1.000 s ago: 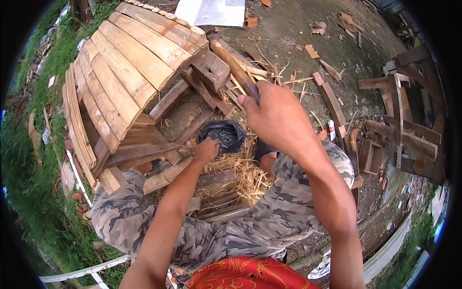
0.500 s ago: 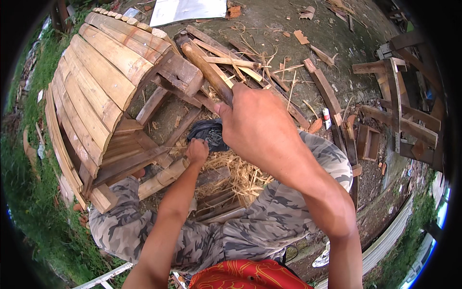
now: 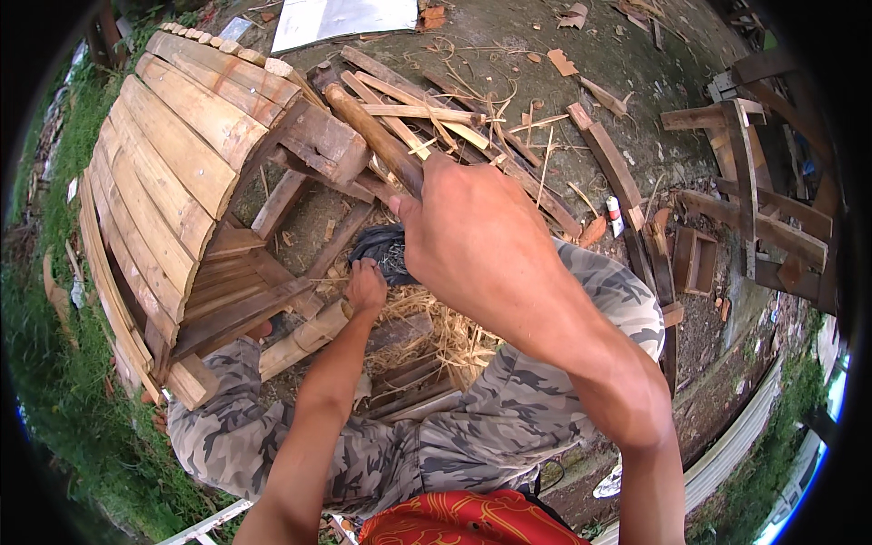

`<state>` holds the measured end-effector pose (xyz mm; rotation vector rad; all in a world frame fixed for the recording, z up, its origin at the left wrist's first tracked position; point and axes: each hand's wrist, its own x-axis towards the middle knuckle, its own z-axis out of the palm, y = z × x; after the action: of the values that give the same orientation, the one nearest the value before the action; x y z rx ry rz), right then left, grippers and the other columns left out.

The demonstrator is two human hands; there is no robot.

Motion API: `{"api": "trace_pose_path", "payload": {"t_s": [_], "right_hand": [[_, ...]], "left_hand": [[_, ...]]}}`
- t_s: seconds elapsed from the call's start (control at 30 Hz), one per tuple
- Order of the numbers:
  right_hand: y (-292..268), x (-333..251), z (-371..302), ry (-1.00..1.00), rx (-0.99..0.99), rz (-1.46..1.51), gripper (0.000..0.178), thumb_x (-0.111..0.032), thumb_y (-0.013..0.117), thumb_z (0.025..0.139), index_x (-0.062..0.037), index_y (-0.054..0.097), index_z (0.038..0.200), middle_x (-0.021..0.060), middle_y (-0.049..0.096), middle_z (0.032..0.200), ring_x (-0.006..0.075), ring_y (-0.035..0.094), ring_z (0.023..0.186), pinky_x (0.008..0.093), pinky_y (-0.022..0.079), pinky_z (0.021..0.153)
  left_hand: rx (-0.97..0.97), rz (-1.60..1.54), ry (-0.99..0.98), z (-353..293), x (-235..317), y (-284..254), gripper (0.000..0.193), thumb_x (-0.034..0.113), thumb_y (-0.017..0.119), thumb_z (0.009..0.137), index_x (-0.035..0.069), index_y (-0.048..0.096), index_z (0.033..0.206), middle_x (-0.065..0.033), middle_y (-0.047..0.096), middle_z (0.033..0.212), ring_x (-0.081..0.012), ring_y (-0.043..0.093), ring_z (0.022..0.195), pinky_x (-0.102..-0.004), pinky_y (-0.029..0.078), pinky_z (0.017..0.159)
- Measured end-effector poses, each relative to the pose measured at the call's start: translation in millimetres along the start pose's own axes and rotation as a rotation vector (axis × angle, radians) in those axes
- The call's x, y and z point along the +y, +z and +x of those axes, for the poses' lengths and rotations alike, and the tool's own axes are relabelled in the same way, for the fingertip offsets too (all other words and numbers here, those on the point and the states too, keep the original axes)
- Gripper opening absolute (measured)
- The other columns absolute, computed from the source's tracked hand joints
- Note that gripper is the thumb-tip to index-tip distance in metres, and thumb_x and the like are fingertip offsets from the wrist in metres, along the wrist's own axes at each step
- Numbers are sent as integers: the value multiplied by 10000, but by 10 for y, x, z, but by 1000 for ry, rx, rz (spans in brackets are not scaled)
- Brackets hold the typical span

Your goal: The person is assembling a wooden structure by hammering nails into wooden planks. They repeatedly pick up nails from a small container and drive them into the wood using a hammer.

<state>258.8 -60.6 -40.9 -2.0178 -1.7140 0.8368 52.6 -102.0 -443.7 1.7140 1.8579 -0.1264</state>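
Note:
My right hand [image 3: 481, 236] is closed round a thick, round brown wooden handle [image 3: 377, 136]. The handle slants up and left from my fist, and no tool head shows on it. Lower and to the left, my left hand [image 3: 366, 289] has its fingertips pinched together at the edge of a dark plastic bag [image 3: 371, 245] of nails [image 3: 396, 259]. Whether a nail is between those fingertips I cannot make out. Just left of both hands stands a curved piece of split bamboo slats [image 3: 182, 145] on a wooden frame [image 3: 331, 150], nail heads showing in some slats.
Beneath my hands lie wood shavings [image 3: 454, 336] and a bamboo pole [image 3: 309, 341]. Wood strips [image 3: 427, 113] are heaped beyond my right hand. A white-and-red tube [image 3: 615, 216], a small wooden box [image 3: 694, 261] and a wooden frame [image 3: 745, 182] are to the right.
The view has shifted slightly, so the slatted piece sits a little further left. My right hand and the handle are slightly lower and further left; my left hand stays at the bag.

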Motion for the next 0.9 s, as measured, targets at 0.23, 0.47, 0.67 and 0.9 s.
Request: {"api": "trace_pose_path", "payload": {"t_s": [0.23, 0.47, 0.67, 0.9], "right_hand": [[6, 11, -2, -13, 7, -8, 300, -156, 632, 936, 139, 615, 882, 324, 631, 675, 499, 667, 692, 546, 537, 672], [0, 2, -3, 15, 3, -3, 291, -160, 644, 932, 125, 620, 881, 318, 635, 677, 495, 670, 693, 541, 538, 669], [2, -11, -11, 5, 17, -11, 295, -165, 647, 933, 124, 618, 883, 314, 640, 685, 492, 673, 699, 537, 540, 671], [16, 3, -12, -10, 14, -16, 290, -165, 644, 935, 119, 617, 883, 308, 639, 677, 487, 677, 701, 531, 545, 670]], "left_hand": [[15, -8, 102, 89, -92, 94, 189, 230, 634, 924, 162, 750, 1057, -78, 573, 1169, -294, 602, 1113, -489, 487, 962], [60, 132, 79, 32, -67, 216, 205, 289, 668, 887, 159, 777, 1002, -79, 611, 1157, -266, 589, 1142, -483, 454, 993], [38, 190, 0, 37, 27, 242, 212, 286, 661, 896, 142, 781, 995, -92, 625, 1129, -286, 578, 1152, -507, 414, 1021], [46, 153, -39, 27, 133, 171, 228, 274, 636, 909, 114, 778, 988, -98, 621, 1152, -294, 572, 1161, -513, 402, 1011]]}}
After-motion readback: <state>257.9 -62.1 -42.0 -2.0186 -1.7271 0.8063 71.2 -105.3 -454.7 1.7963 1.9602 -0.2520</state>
